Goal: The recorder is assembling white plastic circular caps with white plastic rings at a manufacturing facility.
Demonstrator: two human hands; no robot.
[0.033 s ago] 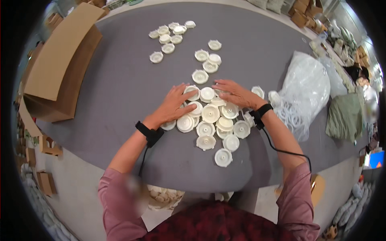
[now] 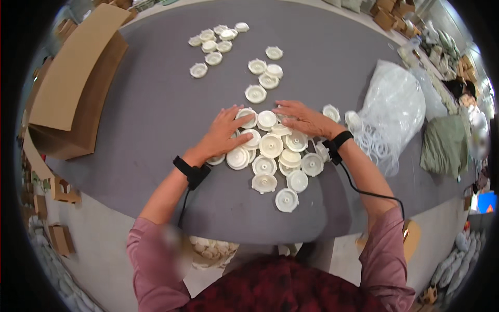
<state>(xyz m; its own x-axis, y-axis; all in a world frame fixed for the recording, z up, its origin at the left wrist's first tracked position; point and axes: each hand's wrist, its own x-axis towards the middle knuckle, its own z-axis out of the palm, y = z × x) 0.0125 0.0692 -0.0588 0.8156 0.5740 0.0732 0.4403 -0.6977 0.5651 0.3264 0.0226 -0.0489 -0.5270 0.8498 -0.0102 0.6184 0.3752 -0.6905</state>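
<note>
Pile (image 2: 271,145): white caps (image 2: 264,166), many overlapping, lying between the two hands and also nearer to the person.
Left hand (image 2: 221,135): palm down at the left side of the pile, fingers spread, thumb apart, touching caps.
Right hand (image 2: 306,119): at the far right side of the pile, also spread, fingers lying over caps.
Nearest cap (image 2: 287,200): well apart from the table's front edge.
Far caps (image 2: 209,46): loose groups beyond the hands, toward the far edge.
Table (image 2: 150,119): a wide gray stretch separates the left hand from the box (image 2: 78,73), at the left edge.
Bag (image 2: 395,96): right of the right wrist, rings (image 2: 377,151) at its mouth; room is narrower on this side.
</note>
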